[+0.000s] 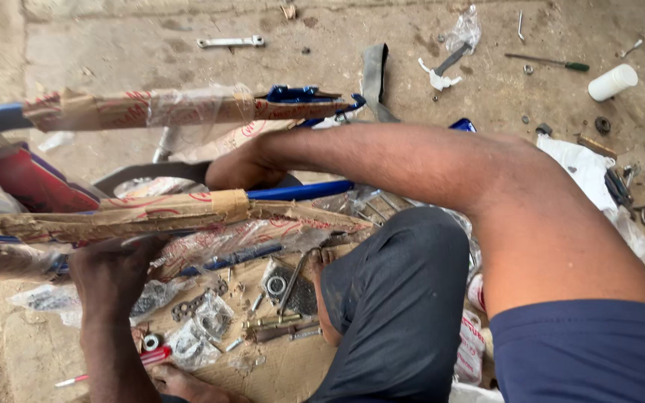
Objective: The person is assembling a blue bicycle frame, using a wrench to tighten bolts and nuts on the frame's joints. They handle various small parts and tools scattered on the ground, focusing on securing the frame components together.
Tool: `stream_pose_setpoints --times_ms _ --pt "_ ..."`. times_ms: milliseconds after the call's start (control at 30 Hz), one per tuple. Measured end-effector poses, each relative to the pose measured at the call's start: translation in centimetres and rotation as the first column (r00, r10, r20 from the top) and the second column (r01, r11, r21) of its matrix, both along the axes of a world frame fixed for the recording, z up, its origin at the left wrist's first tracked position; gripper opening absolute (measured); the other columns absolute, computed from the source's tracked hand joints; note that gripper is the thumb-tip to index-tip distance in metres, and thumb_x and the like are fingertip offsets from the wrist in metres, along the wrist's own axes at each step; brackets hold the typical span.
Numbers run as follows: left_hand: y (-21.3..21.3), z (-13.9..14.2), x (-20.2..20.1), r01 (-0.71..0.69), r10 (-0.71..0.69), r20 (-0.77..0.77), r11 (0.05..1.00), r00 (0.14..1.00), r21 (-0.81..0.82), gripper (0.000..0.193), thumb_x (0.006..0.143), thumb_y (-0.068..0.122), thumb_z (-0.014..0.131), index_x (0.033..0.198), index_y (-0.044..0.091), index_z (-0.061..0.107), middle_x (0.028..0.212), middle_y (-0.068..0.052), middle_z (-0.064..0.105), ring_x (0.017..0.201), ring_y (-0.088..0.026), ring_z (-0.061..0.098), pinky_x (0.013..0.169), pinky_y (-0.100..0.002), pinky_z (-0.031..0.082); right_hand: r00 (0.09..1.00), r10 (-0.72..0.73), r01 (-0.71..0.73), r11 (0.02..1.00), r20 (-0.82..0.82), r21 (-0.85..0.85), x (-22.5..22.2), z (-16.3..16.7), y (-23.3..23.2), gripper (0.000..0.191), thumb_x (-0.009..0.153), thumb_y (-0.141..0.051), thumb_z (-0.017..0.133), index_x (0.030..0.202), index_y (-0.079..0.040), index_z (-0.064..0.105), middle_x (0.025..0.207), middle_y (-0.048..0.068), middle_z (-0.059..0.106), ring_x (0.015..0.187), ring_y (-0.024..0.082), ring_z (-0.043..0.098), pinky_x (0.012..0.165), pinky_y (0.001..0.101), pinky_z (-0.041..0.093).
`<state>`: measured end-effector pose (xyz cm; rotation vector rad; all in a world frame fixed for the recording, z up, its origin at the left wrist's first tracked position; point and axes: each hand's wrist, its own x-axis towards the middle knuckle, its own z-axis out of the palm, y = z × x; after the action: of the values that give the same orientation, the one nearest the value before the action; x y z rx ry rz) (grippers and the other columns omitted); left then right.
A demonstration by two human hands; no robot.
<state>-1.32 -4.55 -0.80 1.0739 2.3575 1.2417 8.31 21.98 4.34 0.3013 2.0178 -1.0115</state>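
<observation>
Gripping the cardboard-wrapped frame tube (151, 216) from below, left hand (113, 272); right hand (244, 168) clasps behind it.

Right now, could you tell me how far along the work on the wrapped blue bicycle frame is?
Little looks done: the blue metal bicycle frame mostly wears cardboard wrapping. In hand: the left hand grips a wrapped tube, the right hand reaches between tubes. Left: bagged small metal parts lie unfitted.

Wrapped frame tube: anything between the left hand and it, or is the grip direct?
Nothing visible stands between them. The left hand is directly on the near wrapped frame tube, fingers over its cardboard-and-plastic wrapping. The right hand lies behind that tube, its grip hidden.
</observation>
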Motion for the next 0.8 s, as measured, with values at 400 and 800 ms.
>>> stream_pose_setpoints --times_ms 400,800 --pt "-0.2 -0.7 -0.4 0.033 -0.03 -0.068 0.998 0.997 0.046 0.042 0.085 0.033 0.088 0.117 0.007 0.076 0.101 -0.012 0.077 0.096 -0.026 0.074 0.087 -0.039 0.055 0.96 0.192 -0.143 0.961 -0.203 0.236 0.0 -0.6 -0.6 0.05 0.093 -0.038 0.057 0.131 -0.006 0.064 0.13 0.016 0.068 0.116 0.033 0.064 0.094 0.0494 0.047" --pt "0.2 -0.1 0.1 0.078 -0.076 -0.025 0.989 0.997 0.123 0.044 0.083 0.03 0.089 0.112 0.002 0.072 0.099 -0.012 0.075 0.088 -0.026 0.071 0.079 -0.04 0.055 0.944 0.229 -0.168 0.953 -0.239 0.251 0.6 -3.6 0.1 0.056 0.085 -0.047 0.067 0.132 -0.016 0.068 0.129 0.012 0.07 0.12 0.029 0.064 0.101 0.043 0.047"
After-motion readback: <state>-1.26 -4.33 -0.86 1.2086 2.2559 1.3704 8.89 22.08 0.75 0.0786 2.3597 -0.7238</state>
